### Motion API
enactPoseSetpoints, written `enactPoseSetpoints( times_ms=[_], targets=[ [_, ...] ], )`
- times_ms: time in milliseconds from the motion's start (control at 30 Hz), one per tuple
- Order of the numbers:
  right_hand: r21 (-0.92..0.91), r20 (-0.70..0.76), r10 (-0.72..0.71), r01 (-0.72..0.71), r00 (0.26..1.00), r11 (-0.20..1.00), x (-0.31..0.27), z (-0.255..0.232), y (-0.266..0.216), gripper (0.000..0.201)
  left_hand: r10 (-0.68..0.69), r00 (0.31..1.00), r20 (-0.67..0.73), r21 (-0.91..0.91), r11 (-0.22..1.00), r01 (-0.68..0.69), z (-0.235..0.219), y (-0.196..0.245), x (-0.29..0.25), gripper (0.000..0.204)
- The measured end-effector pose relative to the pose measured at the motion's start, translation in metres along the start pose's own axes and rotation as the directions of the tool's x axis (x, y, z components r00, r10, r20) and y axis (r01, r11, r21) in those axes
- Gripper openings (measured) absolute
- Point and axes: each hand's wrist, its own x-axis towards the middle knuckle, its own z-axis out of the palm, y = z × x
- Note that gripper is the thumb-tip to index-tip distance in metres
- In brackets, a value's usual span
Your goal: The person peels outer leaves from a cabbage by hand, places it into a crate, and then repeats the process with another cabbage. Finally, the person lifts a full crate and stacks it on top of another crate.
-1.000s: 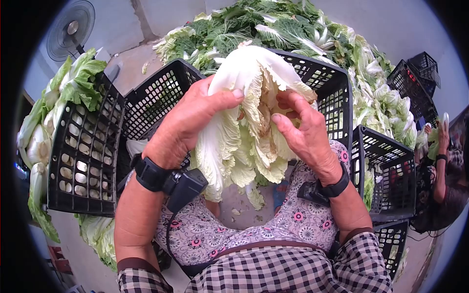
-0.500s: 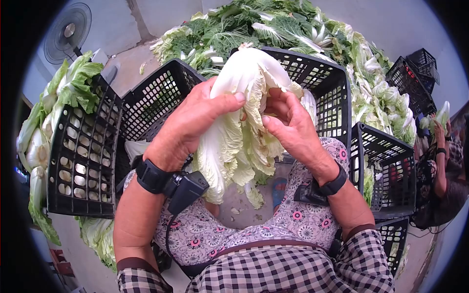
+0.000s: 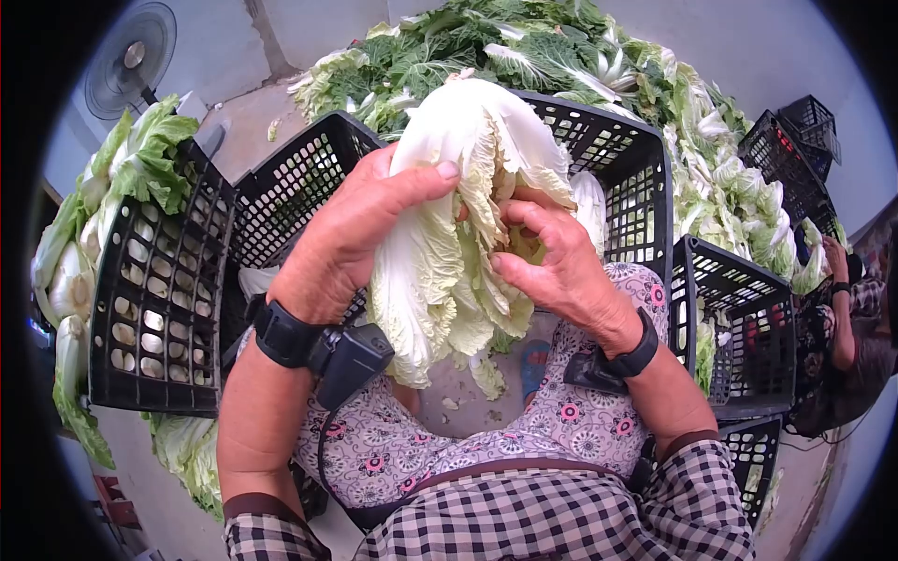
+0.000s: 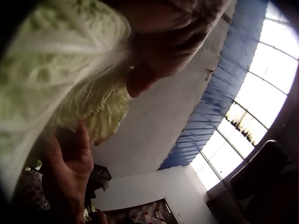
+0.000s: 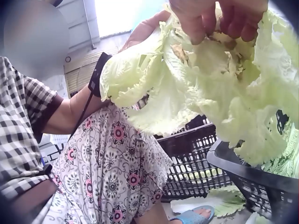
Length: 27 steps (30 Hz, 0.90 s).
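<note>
While your left hand (image 3: 355,220) grips the cabbage (image 3: 472,234), your right hand (image 3: 566,268) holds its leaves (image 5: 210,86).
Soft edges likely tear; support the base (image 3: 458,107).

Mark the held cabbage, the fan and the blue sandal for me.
Held cabbage (image 3: 451,262): head view, on crinkled leaves.
Fan (image 3: 135,54): head view, central hub.
Blue sandal (image 5: 191,215): right wrist view, its strap.

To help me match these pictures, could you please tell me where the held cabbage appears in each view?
Head: the cabbage, upper centre.
Left wrist: large, along the left side.
Right wrist: upper middle to right edge.
Shared landmark: the right hand, right of centre, lower left and top, respectively.
</note>
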Motion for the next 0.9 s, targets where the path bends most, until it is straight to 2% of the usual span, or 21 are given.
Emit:
enactPoseSetpoints(
  times_ms=[67,167,200,267,400,433,533,633,733,900],
  targets=[
    [-0.052,-0.011,-0.024,0.024,1.0,0.998,-0.001,0.002,0.003,0.029,0.0,1.0,-0.01,0.0,1.0,0.0,0.005,0.002,-0.003,0.039],
    [0.037,0.126,0.21,-0.216,0.97,0.976,0.002,-0.009,-0.004,0.024,0.036,0.998,-0.042,0.043,0.999,-0.034,0.007,0.001,-0.002,0.039],
    [0.185,0.147,0.247,-0.272,0.958,0.944,0.002,-0.01,-0.003,0.023,0.054,0.997,-0.057,0.065,0.997,-0.05,0.006,0.0,-0.001,0.039],
    [0.458,0.205,0.307,-0.368,0.929,0.809,0.0,-0.011,0.001,0.02,0.038,0.998,-0.056,0.067,0.997,-0.034,0.002,-0.002,0.0,0.039],
    [0.581,0.103,0.32,-0.319,0.942,0.749,0.001,-0.009,0.002,0.026,0.014,0.998,-0.068,0.033,0.999,-0.012,0.004,0.0,-0.001,0.038],
    [0.547,0.052,0.286,-0.267,0.957,0.793,0.001,-0.008,0.004,0.031,0.014,0.997,-0.071,0.025,1.0,-0.012,0.004,0.0,-0.001,0.038],
    [0.468,-0.064,0.322,-0.257,0.945,0.846,0.0,-0.009,0.006,0.032,0.016,0.997,-0.073,0.0,1.0,-0.016,0.005,0.0,-0.001,0.038],
    [0.483,-0.091,0.344,-0.261,0.934,0.836,0.002,-0.012,0.006,0.034,0.014,0.999,-0.049,-0.027,1.0,-0.015,0.003,-0.002,0.001,0.037],
    [0.209,0.021,0.238,-0.237,0.971,0.949,0.001,-0.009,0.009,0.038,-0.009,1.0,-0.012,-0.036,0.999,0.008,0.002,-0.004,0.002,0.036],
    [-0.004,-0.031,0.23,-0.23,0.973,0.973,0.001,-0.003,0.005,0.044,-0.032,0.999,0.006,-0.055,0.998,0.032,-0.001,-0.005,0.002,0.043]
  ],
)
